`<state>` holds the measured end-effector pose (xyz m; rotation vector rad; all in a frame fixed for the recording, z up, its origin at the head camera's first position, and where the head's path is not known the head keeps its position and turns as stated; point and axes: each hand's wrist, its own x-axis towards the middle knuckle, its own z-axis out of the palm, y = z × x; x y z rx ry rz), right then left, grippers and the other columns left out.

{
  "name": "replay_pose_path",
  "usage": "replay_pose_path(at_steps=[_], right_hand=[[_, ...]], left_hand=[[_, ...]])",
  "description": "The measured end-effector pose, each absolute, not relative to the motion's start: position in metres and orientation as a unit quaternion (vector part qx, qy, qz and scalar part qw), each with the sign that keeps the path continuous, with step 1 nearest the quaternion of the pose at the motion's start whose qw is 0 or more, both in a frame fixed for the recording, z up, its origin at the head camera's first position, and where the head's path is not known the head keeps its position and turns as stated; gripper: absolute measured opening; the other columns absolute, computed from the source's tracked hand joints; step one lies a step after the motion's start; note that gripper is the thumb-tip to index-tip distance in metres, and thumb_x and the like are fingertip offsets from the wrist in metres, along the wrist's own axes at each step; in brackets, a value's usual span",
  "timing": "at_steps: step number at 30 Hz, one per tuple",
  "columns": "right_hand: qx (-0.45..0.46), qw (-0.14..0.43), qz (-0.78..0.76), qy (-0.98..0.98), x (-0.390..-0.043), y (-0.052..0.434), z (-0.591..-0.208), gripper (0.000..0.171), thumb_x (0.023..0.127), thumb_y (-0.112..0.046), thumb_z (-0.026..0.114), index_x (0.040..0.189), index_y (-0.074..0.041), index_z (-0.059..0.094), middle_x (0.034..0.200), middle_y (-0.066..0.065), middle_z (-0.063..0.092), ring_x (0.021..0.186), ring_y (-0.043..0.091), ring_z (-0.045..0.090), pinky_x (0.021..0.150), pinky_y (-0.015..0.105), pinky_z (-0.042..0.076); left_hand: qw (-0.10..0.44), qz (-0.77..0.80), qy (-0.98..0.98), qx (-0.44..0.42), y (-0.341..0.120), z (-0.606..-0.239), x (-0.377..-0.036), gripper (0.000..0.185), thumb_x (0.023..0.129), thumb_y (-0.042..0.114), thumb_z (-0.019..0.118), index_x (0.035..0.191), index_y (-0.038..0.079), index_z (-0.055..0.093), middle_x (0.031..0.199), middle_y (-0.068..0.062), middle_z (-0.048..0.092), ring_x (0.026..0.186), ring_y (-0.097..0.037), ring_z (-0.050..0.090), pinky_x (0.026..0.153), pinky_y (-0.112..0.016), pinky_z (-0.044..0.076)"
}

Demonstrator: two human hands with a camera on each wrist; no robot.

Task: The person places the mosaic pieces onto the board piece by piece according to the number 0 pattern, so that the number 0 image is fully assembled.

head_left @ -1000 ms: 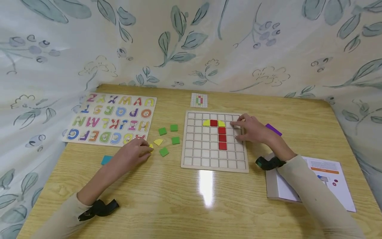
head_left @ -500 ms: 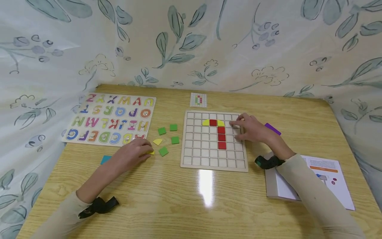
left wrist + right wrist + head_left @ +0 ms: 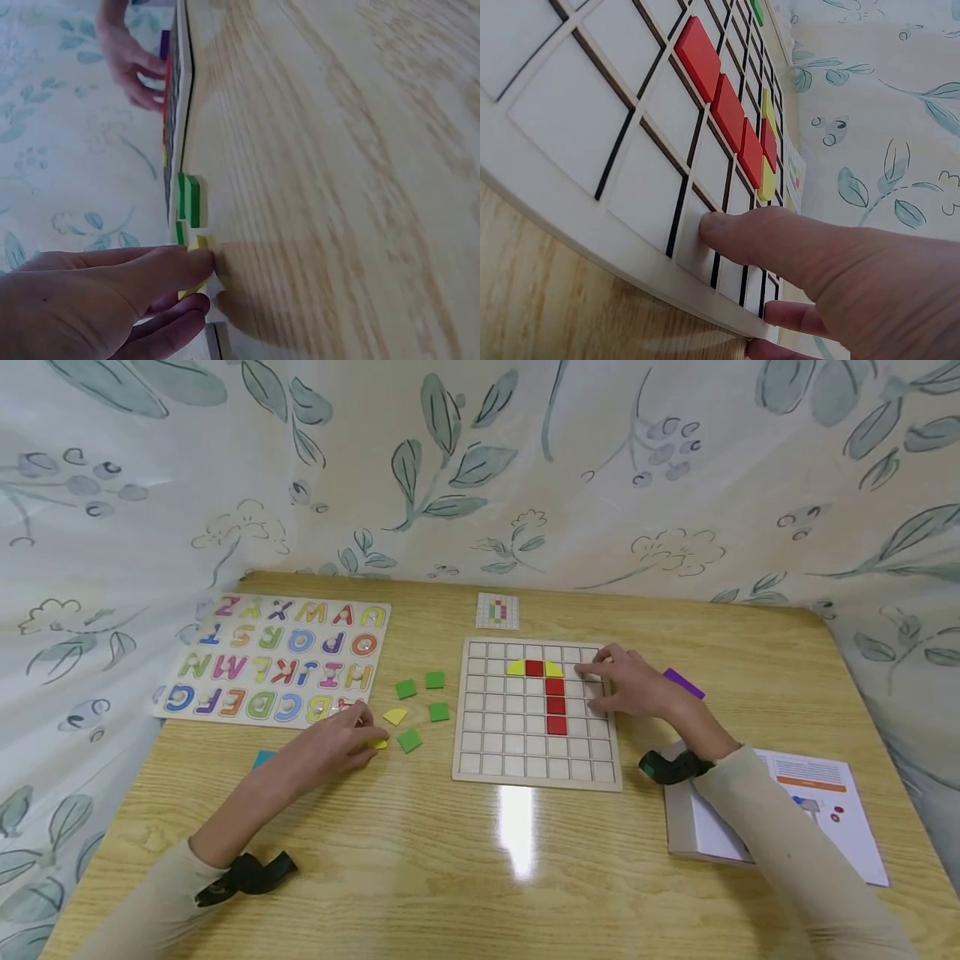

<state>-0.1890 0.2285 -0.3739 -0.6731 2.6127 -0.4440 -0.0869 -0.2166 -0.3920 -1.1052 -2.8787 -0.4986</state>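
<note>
My left hand (image 3: 369,739) lies on the table left of the wooden grid board (image 3: 495,752). Its fingertips pinch a small yellow piece (image 3: 380,743), which the left wrist view shows as the yellow piece (image 3: 196,281) between my fingers (image 3: 180,264). My right hand (image 3: 600,681) rests with straight fingers on the board's upper right cells. In the right wrist view one fingertip (image 3: 727,232) presses an empty cell. Red tiles (image 3: 556,705) form a column on the board, topped by two yellow quarter pieces (image 3: 516,668).
Several green squares (image 3: 439,712) and a loose yellow piece (image 3: 395,716) lie between the board and an alphabet puzzle (image 3: 277,660). A pattern card (image 3: 497,611) sits behind the board. A purple piece (image 3: 682,683), a blue piece (image 3: 262,758) and a booklet (image 3: 810,810) also lie on the table.
My left fingertips have drawn the small yellow piece slightly toward me. The right hand has stayed on the board.
</note>
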Motion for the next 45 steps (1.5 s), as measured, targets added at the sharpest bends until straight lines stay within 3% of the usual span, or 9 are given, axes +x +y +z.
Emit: replay_pose_path(at_steps=[7, 13, 16, 20, 23, 28, 32, 38, 45], right_hand=[[-0.244, 0.203, -0.16, 0.935, -0.187, 0.226, -0.372, 0.06, 0.086, -0.019, 0.072, 0.141, -0.007, 0.05, 0.134, 0.026, 0.042, 0.115, 0.043, 0.039, 0.087, 0.052, 0.044], [-0.24, 0.206, -0.156, 0.936, -0.188, 0.227, -0.37, 0.06, 0.086, -0.019, 0.071, 0.141, -0.008, 0.05, 0.135, 0.025, 0.041, 0.117, 0.044, 0.039, 0.088, 0.053, 0.044], [-0.24, 0.205, -0.156, 0.936, -0.188, 0.228, -0.372, 0.061, 0.086, -0.019, 0.072, 0.141, -0.008, 0.05, 0.135, 0.025, 0.042, 0.116, 0.043, 0.039, 0.089, 0.053, 0.044], [-0.238, 0.204, -0.157, 0.937, -0.188, 0.229, -0.374, 0.061, 0.086, -0.02, 0.072, 0.141, -0.009, 0.05, 0.135, 0.024, 0.042, 0.116, 0.042, 0.039, 0.088, 0.052, 0.044], [-0.236, 0.204, -0.157, 0.937, -0.188, 0.23, -0.375, 0.061, 0.086, -0.02, 0.072, 0.142, -0.009, 0.05, 0.135, 0.024, 0.042, 0.117, 0.041, 0.038, 0.088, 0.052, 0.044], [-0.233, 0.202, -0.155, 0.938, -0.189, 0.229, -0.376, 0.061, 0.086, -0.02, 0.072, 0.142, -0.01, 0.05, 0.136, 0.023, 0.041, 0.118, 0.042, 0.038, 0.09, 0.053, 0.044], [-0.234, 0.203, -0.155, 0.938, -0.188, 0.228, -0.376, 0.061, 0.086, -0.02, 0.072, 0.141, -0.01, 0.05, 0.136, 0.023, 0.042, 0.118, 0.042, 0.038, 0.09, 0.052, 0.044], [-0.234, 0.203, -0.154, 0.938, -0.186, 0.227, -0.375, 0.061, 0.085, -0.019, 0.072, 0.141, -0.009, 0.051, 0.135, 0.023, 0.042, 0.117, 0.041, 0.038, 0.089, 0.052, 0.044], [-0.233, 0.198, -0.146, 0.941, -0.186, 0.226, -0.373, 0.06, 0.086, -0.02, 0.073, 0.141, -0.01, 0.051, 0.135, 0.023, 0.043, 0.116, 0.041, 0.04, 0.087, 0.051, 0.045]], left_hand=[[0.041, -0.231, -0.917, -0.323, -0.209, -0.386, -0.09, 0.016, 0.082, 0.006, 0.075, 0.094, 0.01, 0.066, 0.09, 0.0, 0.062, 0.078, -0.009, 0.059, 0.067, -0.026, 0.054], [0.036, -0.329, -0.877, -0.348, -0.179, -0.377, -0.096, 0.026, 0.085, 0.008, 0.072, 0.111, 0.009, 0.068, 0.093, 0.0, 0.068, 0.083, -0.008, 0.06, 0.072, -0.026, 0.052], [0.004, -0.354, -0.861, -0.365, -0.158, -0.376, -0.097, 0.023, 0.088, 0.008, 0.069, 0.111, 0.009, 0.07, 0.091, 0.0, 0.066, 0.08, -0.007, 0.056, 0.07, -0.025, 0.049], [-0.081, -0.408, -0.839, -0.35, -0.13, -0.379, -0.1, 0.009, 0.092, 0.011, 0.065, 0.101, 0.01, 0.066, 0.092, 0.001, 0.064, 0.082, -0.005, 0.055, 0.071, -0.021, 0.052], [-0.122, -0.41, -0.83, -0.358, -0.114, -0.382, -0.103, 0.016, 0.094, 0.013, 0.062, 0.11, 0.01, 0.065, 0.093, 0.003, 0.061, 0.082, -0.005, 0.053, 0.072, -0.018, 0.05], [-0.125, -0.371, -0.823, -0.411, -0.095, -0.383, -0.106, 0.026, 0.095, 0.011, 0.057, 0.119, 0.012, 0.068, 0.092, 0.002, 0.057, 0.075, -0.008, 0.046, 0.066, -0.017, 0.041], [-0.14, -0.369, -0.827, -0.401, -0.084, -0.382, -0.108, 0.016, 0.095, 0.015, 0.062, 0.109, 0.013, 0.069, 0.096, 0.004, 0.063, 0.079, -0.005, 0.051, 0.07, -0.016, 0.046], [-0.175, -0.362, -0.84, -0.364, -0.067, -0.383, -0.114, 0.007, 0.091, 0.019, 0.067, 0.096, 0.015, 0.066, 0.085, 0.006, 0.067, 0.076, -0.003, 0.055, 0.07, -0.017, 0.049], [-0.167, -0.323, -0.829, -0.425, -0.043, -0.383, -0.125, 0.028, 0.094, 0.014, 0.063, 0.122, 0.014, 0.067, 0.097, 0.002, 0.064, 0.08, -0.009, 0.05, 0.073, -0.019, 0.043]])
